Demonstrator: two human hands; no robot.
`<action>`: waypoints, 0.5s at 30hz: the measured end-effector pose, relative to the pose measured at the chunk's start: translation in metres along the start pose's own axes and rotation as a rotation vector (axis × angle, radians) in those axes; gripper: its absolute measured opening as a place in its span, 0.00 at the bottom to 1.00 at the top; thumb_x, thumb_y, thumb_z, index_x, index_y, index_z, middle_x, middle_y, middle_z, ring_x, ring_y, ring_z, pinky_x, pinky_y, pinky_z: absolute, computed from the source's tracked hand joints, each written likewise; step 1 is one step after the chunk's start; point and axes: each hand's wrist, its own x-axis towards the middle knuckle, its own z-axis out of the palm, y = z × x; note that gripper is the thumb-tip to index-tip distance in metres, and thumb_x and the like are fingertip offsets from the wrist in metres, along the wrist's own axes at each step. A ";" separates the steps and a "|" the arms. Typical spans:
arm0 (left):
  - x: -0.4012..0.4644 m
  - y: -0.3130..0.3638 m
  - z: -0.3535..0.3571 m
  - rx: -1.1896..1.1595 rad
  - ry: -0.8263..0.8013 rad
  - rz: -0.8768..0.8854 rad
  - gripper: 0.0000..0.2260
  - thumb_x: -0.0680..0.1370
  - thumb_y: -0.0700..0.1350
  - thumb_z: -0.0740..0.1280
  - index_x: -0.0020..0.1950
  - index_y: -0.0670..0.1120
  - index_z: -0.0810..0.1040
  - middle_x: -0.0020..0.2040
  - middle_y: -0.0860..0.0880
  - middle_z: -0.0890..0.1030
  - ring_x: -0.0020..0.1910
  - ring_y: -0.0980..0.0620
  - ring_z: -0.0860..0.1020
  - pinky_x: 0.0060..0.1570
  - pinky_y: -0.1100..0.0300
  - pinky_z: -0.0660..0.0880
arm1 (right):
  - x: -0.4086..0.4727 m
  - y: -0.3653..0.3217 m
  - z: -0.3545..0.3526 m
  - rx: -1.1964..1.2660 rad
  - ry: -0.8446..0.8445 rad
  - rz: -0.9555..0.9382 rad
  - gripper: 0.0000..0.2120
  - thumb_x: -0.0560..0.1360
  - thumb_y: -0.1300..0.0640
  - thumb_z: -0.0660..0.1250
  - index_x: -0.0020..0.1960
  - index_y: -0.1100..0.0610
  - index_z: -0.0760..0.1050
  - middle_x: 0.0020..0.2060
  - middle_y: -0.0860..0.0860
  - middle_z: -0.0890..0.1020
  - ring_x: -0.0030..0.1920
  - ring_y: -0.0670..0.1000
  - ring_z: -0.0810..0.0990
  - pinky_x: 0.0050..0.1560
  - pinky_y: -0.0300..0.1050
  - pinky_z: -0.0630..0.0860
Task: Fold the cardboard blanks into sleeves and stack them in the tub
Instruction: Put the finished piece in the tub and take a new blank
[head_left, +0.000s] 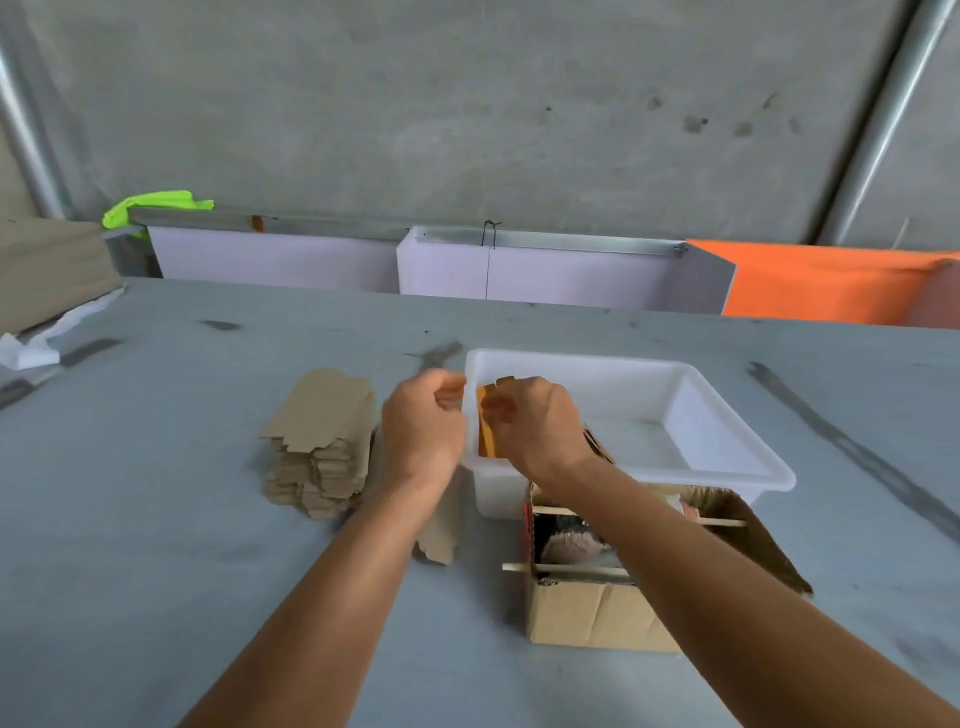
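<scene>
Head view, single frame.

Right hand (535, 421), centre of frame, holds a folded cardboard sleeve (488, 431) on edge at the left end of the white tub (727, 467). Its fingers are curled round the sleeve's far edge, so that grip is clamped on the piece. The sleeve stands roughly upright just inside the tub's left wall. Whether its lower edge rests on the tub floor cannot be told.

Left hand (423, 421) is just left of the tub rim, with the fingers loosely curled. No cardboard shows between them, so I read this grip as relaxed and empty, though the fingertips are partly hidden.

Stack of flat blanks (322, 441) lies on the bench (156, 519), left of centre and near the left hand. One loose blank (436, 535) lies partly under the left forearm. The rest of the tub floor looks bare, so I judge the task to be at an early stage.

An open cardboard box (587, 608) with sticks across its top sits below the tub in the frame, touching or overlapping its near edge.

Step in hand, as I judge it: seating the sleeve in the tub.

To do it well:
- Keep the folds closed until the sleeve bears on the wall or floor, or it may spring open.
- Set it flush against the left wall so later sleeves pack in a row.
- Let go only once it is supported.
- Send the free left hand to the top blank of the stack.
</scene>
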 end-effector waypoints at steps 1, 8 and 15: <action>0.004 -0.003 -0.010 -0.023 0.037 -0.013 0.20 0.70 0.26 0.56 0.51 0.39 0.82 0.47 0.43 0.84 0.48 0.46 0.81 0.55 0.56 0.76 | -0.009 -0.011 0.000 0.006 -0.014 -0.063 0.09 0.75 0.60 0.63 0.48 0.56 0.82 0.46 0.53 0.84 0.48 0.55 0.80 0.48 0.35 0.73; 0.004 -0.024 -0.054 -0.064 0.156 -0.062 0.19 0.68 0.27 0.55 0.45 0.41 0.82 0.38 0.50 0.80 0.41 0.49 0.80 0.51 0.56 0.77 | -0.047 -0.065 0.046 -0.232 -0.313 -0.242 0.11 0.78 0.57 0.62 0.57 0.60 0.76 0.56 0.57 0.79 0.57 0.57 0.76 0.53 0.46 0.72; -0.011 -0.032 -0.059 -0.096 0.127 -0.110 0.19 0.69 0.27 0.55 0.46 0.42 0.82 0.37 0.53 0.79 0.41 0.53 0.79 0.49 0.61 0.74 | -0.070 -0.061 0.083 -0.603 -0.327 -0.361 0.14 0.75 0.67 0.62 0.60 0.66 0.71 0.55 0.63 0.76 0.56 0.59 0.74 0.44 0.45 0.70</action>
